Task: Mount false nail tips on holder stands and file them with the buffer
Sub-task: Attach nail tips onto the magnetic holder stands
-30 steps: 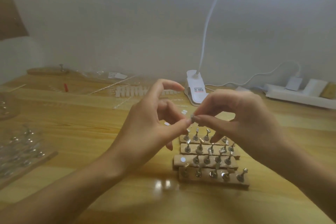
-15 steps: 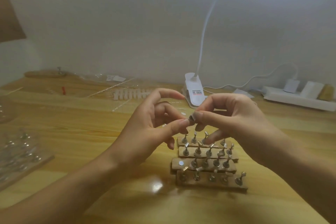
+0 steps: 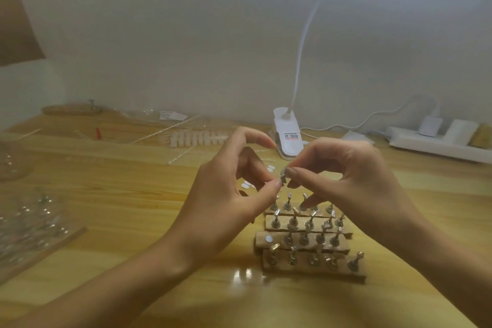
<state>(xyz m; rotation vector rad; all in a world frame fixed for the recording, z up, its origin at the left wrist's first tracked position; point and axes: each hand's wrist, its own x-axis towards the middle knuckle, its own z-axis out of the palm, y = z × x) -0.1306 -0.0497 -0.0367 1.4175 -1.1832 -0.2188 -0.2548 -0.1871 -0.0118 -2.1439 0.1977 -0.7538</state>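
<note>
- Head view, hands: the right hand (image 3: 346,184) pinches a small metal stand (image 3: 283,177) btw thumb & index tip, other fingers curled loosely under.
- The left hand (image 3: 229,194) meets it from the other side. Thumb & a bent finger close on the stand's lower end, index arched high and touching nothing (too small to tell if anything else sits btw those tips).
- The stand is held in the air, just above the rear row of the wooden strips (image 3: 306,247).
- Head view, table (image 3: 119,194): four strips lie side by side in front of the hands, each w/ a row of upright metal stands. Some stands lean a bit.
- One white round sticker (image 3: 269,239) sits on the left end of the third strip. More white dots (image 3: 246,184) lie on the wood behind the left hand.
- Farther back: a row of white nail tips (image 3: 197,138), a white clip lamp (image 3: 288,136) w/ bent neck, and a power strip (image 3: 436,145) at right.
- Far left: a clear box (image 3: 32,224) w/ more metal stands, blurred.
</note>
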